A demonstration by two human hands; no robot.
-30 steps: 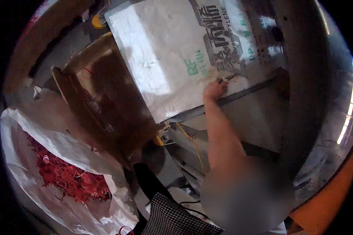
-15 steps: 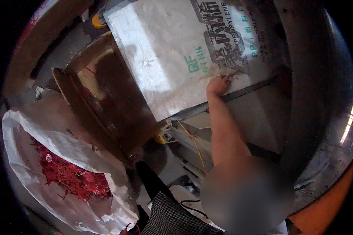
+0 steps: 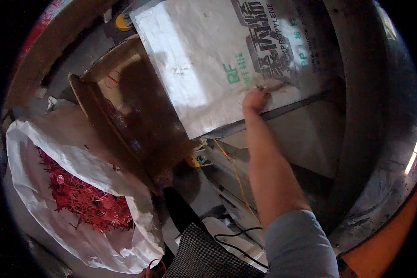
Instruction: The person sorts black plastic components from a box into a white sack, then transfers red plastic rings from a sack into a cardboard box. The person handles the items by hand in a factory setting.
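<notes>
A flat white woven sack with dark and green print lies spread out ahead of me. My right hand reaches onto its near part, the fingers curled against the surface; anything pinched in them is too small to make out. At the lower edge my left hand shows only in part, closed at a thin red loop. On the left stands a white bag, its mouth wide open, with a heap of red plastic scraps inside.
Between bag and sack is an open brown box with a thin red loop in it. A yellow cord and a black cable run below the sack. A large curved dark rim stands right; an orange surface lies lower right.
My right hand has shifted slightly left and stays on the sack. The view has moved a little, so the box and bag appear farther right. The left hand remains at the lower edge.
</notes>
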